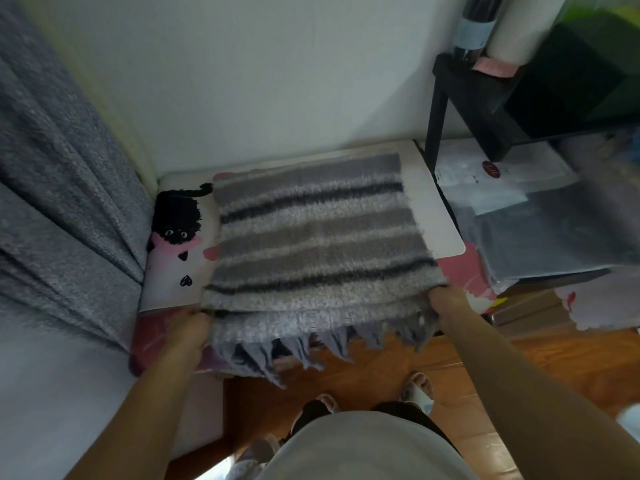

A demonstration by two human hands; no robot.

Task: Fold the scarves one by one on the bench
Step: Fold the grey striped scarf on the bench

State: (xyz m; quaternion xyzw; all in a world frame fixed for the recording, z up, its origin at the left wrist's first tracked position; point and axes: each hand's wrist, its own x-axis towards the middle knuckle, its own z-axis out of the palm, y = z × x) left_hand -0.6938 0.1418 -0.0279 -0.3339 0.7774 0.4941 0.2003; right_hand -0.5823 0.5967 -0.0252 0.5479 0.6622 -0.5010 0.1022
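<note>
Both arms reach fwd over the worktop (440, 209). Left hand (188, 327) grip pinches the near-left corner of the scarf (311, 230); right hand (446, 299) grip holds the near-right corner. Scarf: fuzzy grey w/ dark & pale stripes, folded flat on worktop, fringe (311, 344) hanging off the near edge. Cat-print cover (176, 216) underneath.

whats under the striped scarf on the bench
The striped scarf lies on a bench cushion printed with a black cat. Its fringe hangs over the front edge. The cushion's middle is covered, so anything there cannot be seen.
</note>
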